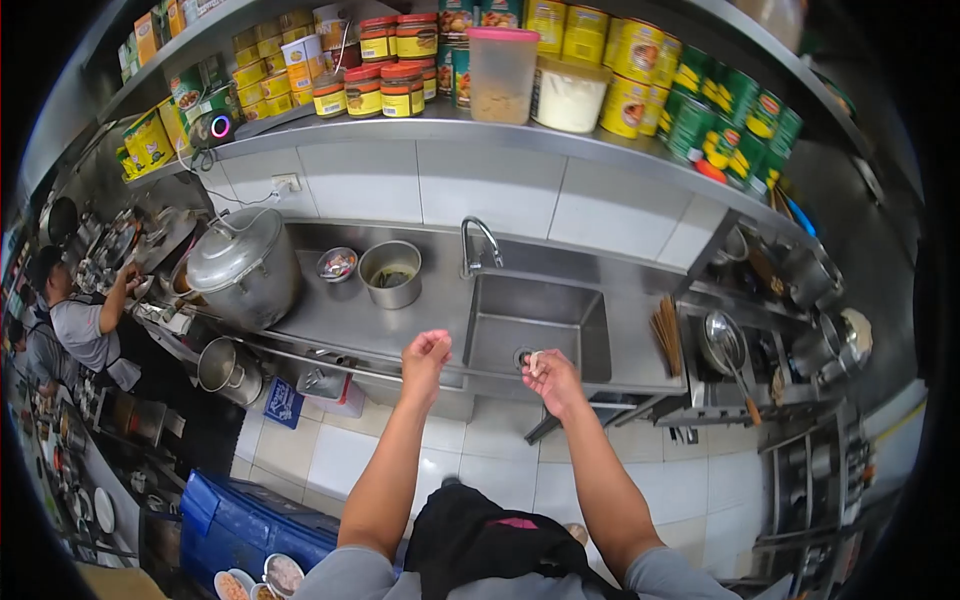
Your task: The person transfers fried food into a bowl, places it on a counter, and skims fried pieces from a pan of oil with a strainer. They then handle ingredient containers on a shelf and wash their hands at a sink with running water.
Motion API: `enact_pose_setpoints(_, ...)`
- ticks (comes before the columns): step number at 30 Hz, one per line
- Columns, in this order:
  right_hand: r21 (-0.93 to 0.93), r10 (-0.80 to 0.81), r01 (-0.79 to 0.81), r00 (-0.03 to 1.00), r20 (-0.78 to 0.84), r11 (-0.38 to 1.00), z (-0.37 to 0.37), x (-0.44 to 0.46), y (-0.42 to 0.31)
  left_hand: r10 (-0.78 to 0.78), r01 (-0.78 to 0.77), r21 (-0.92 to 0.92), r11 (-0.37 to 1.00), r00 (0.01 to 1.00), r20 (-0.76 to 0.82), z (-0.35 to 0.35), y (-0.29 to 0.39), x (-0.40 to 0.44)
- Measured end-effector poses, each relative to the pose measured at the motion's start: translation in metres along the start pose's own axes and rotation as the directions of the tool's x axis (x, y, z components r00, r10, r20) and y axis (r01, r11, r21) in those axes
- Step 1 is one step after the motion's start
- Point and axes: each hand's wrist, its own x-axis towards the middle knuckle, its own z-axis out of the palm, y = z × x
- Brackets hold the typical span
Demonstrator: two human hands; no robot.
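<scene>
My left hand (pixel 426 362) is raised in front of the counter edge, its fingers curled together in a pinch; whatever may be between them is hidden. Over the near edge of the steel sink (pixel 535 315), my right hand (pixel 552 382) pinches a small whitish piece (pixel 535 361), too small to name. The sink's drain shows just beside that hand. A curved faucet (pixel 478 245) rises behind the basin. To the left on the counter stand a steel pot (pixel 390 274) with something dark inside and a small bowl (pixel 337 264) of mixed colourful items.
A large lidded pot (pixel 243 266) stands at the counter's left. Cans and jars fill the shelf (pixel 430 128) above. On the right are wooden sticks (pixel 666 335) and a stove with a ladle (pixel 735 365). A blue bin (pixel 250 525) stands behind left; a co-worker (pixel 85 315) works far left.
</scene>
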Motion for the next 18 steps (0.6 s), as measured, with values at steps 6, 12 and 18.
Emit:
enact_pose_setpoints(6,-0.155,-0.041,0.016,0.986,-0.161,0.988,-0.013,0.123,-0.009,-0.393,-0.544,0.839,0.017,0.768,0.506,0.035,-0.127,0.141)
enact_pose_setpoints(12,-0.372,-0.056,-0.047,0.964,-0.262,0.927,-0.022,0.202,-0.024,0.117,-0.324,0.882,0.342,0.946,0.302,0.066,-0.170,0.335)
enact_pose_setpoints(18,-0.476,-0.063,-0.085,0.956,-0.286,0.875,-0.020,0.268,-0.006,-0.466,-0.484,0.875,-0.004,0.775,0.427,0.049,-0.141,0.327)
